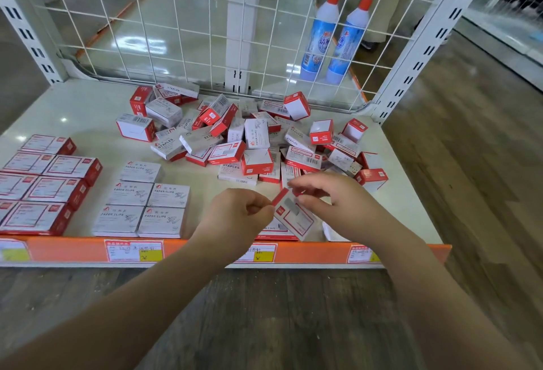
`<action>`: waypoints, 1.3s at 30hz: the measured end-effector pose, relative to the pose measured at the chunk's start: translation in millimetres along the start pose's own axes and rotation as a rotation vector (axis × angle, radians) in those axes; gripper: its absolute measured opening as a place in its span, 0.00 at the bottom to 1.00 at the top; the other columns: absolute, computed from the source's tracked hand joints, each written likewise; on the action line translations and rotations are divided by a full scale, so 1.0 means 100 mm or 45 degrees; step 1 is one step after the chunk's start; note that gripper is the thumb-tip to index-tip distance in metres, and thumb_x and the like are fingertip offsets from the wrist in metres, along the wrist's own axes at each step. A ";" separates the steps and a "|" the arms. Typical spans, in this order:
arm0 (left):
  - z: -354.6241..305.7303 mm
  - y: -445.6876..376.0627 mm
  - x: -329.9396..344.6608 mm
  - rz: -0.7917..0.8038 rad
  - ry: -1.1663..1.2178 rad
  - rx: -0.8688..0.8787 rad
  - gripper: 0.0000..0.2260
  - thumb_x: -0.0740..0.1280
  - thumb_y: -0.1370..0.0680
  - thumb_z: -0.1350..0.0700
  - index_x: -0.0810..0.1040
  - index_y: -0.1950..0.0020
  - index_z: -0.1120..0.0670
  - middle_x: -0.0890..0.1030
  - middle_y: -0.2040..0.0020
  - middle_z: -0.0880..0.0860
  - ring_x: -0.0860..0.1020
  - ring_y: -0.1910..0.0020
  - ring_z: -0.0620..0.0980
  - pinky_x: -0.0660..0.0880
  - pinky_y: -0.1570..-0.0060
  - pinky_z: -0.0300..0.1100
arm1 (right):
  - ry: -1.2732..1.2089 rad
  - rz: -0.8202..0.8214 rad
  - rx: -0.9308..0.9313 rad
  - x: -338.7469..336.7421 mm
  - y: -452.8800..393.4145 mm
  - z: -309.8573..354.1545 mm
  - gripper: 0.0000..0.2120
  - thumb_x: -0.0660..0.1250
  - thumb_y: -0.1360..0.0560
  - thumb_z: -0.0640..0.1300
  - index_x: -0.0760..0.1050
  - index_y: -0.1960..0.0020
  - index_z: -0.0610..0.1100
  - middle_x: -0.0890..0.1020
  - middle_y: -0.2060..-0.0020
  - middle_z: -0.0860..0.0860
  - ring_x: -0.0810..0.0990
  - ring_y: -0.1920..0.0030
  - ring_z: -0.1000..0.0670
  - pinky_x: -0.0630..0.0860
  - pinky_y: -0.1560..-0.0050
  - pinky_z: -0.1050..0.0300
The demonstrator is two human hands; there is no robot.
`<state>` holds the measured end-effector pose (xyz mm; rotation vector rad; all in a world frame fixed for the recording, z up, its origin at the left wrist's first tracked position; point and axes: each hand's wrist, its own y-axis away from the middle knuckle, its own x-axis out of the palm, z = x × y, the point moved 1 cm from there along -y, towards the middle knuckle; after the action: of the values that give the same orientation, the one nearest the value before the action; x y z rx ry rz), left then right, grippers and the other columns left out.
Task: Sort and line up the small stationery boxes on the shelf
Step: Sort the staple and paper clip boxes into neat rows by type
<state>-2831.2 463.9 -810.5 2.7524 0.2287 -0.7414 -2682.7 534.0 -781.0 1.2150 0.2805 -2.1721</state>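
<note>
Both hands meet low in the frame, just right of centre, over the front edge of the shelf [88, 122]. The left hand [238, 216] has its fingers curled, pinching the red end of a box [293, 215] between thumb and fingertips. The right hand [332, 202] arches over the same box from the right; its thumb touches the box's upper side, and the remaining fingers are loosely bent above it. The box is tilted, its red-framed white face turned up toward the camera. Whether its far end rests on the boxes below is hard to tell, since the hands cover that contact.

A loose pile [244, 140] of red-and-white boxes fills the centre of the frame, lying at all angles, some on edge, some marked STAPLES or PAPER CLIPS.

At lower left, five grey clip boxes [144, 205] lie flat: two rows of two, touching, and a single one behind them. Further left, red boxes [44, 190] lie in rows that reach the frame's left edge.

An orange strip [205, 249] with price labels runs along the shelf front. A white grid [176, 17] backs the shelf. Behind it, at upper right, two blue bottles [332, 37] with red caps stand upright, side by side. Wood-pattern floor [470, 193] shows at right and bottom.
</note>
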 end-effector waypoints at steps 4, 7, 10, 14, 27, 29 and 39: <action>-0.01 0.01 0.03 0.058 0.007 0.009 0.10 0.62 0.21 0.53 0.81 0.46 0.53 0.75 0.66 0.41 0.73 0.74 0.39 0.65 0.78 0.24 | -0.054 0.074 0.029 -0.02 -0.01 0.03 0.13 0.62 0.22 0.43 0.75 0.38 0.48 0.79 0.45 0.53 0.76 0.50 0.56 0.73 0.56 0.68; -0.01 0.01 0.04 0.093 0.059 -0.015 0.08 0.64 0.22 0.54 0.81 0.47 0.53 0.76 0.65 0.41 0.74 0.71 0.39 0.66 0.76 0.24 | -0.095 0.082 0.031 -0.01 0.01 0.01 0.10 0.64 0.24 0.42 0.77 0.44 0.49 0.80 0.51 0.55 0.78 0.53 0.57 0.75 0.56 0.68; 0.00 -0.01 0.03 0.093 0.110 -0.048 0.09 0.67 0.24 0.54 0.77 0.44 0.51 0.77 0.60 0.41 0.76 0.62 0.40 0.70 0.71 0.24 | -0.181 -0.018 0.059 -0.01 0.04 -0.03 0.07 0.68 0.27 0.41 0.76 0.51 0.51 0.78 0.60 0.59 0.76 0.60 0.60 0.72 0.60 0.72; 0.03 -0.03 0.06 0.102 0.091 -0.049 0.15 0.66 0.23 0.55 0.74 0.37 0.54 0.77 0.52 0.45 0.76 0.53 0.42 0.72 0.56 0.31 | -0.349 -0.304 0.145 -0.05 0.04 -0.07 0.07 0.68 0.28 0.39 0.74 0.53 0.48 0.77 0.61 0.55 0.76 0.60 0.57 0.71 0.65 0.73; 0.01 0.00 0.11 0.061 0.353 -0.213 0.13 0.61 0.21 0.54 0.77 0.39 0.55 0.80 0.45 0.51 0.77 0.49 0.49 0.76 0.50 0.39 | -0.924 -0.512 0.227 0.11 0.04 -0.03 0.09 0.66 0.25 0.38 0.72 0.57 0.51 0.80 0.58 0.56 0.80 0.57 0.56 0.75 0.65 0.72; 0.03 -0.01 0.09 0.035 0.405 -0.230 0.13 0.61 0.21 0.53 0.78 0.40 0.55 0.81 0.51 0.50 0.78 0.53 0.49 0.74 0.60 0.34 | -0.886 -0.481 0.216 0.13 0.06 -0.06 0.08 0.67 0.26 0.39 0.73 0.57 0.51 0.80 0.58 0.56 0.80 0.55 0.56 0.77 0.62 0.70; 0.13 -0.06 0.04 -0.121 0.450 -0.139 0.08 0.62 0.21 0.54 0.75 0.59 0.44 0.78 0.65 0.39 0.77 0.72 0.31 0.70 0.75 0.26 | -0.677 -0.229 0.202 0.22 0.10 -0.15 0.20 0.69 0.28 0.40 0.69 0.40 0.56 0.81 0.57 0.52 0.80 0.55 0.53 0.79 0.57 0.61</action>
<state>-2835.8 466.1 -824.9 2.7642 0.4600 -0.2482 -2674.2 524.3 -806.0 0.6657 -0.0107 -2.6172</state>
